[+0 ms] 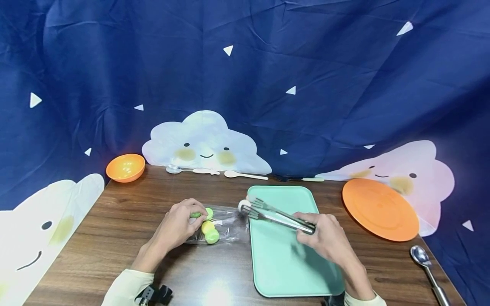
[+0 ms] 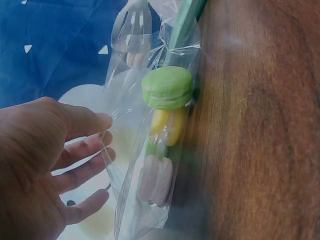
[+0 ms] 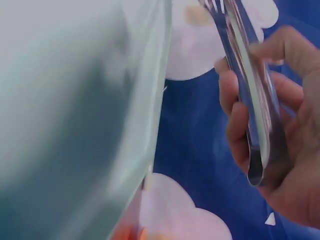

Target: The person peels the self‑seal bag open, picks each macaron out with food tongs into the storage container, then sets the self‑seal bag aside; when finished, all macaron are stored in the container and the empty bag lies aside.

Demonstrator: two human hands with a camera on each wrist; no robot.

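My left hand [image 1: 183, 223] pinches the edge of a clear plastic bag [image 1: 229, 225] between thumb and index fingertip, the other fingers apart. Inside the bag lie several macarons, among them a green macaron [image 2: 167, 87], a yellow macaron [image 2: 169, 126] and a pale pink macaron [image 2: 155, 180]. With my right hand [image 1: 325, 233] I grip metal tongs [image 1: 283, 219] with fork-like tips. Those tips reach left over the tray edge toward the bag's right end. A whitish macaron [image 1: 243, 205] shows right at them.
Beneath the tongs lies a mint green tray [image 1: 294, 272]. An orange plate [image 1: 379, 208] and a metal scoop [image 1: 426, 265] lie to the right. An orange bowl [image 1: 125, 168] stands back left. A spoon [image 1: 245, 174] and other utensils line the table's far edge, by the curtain.
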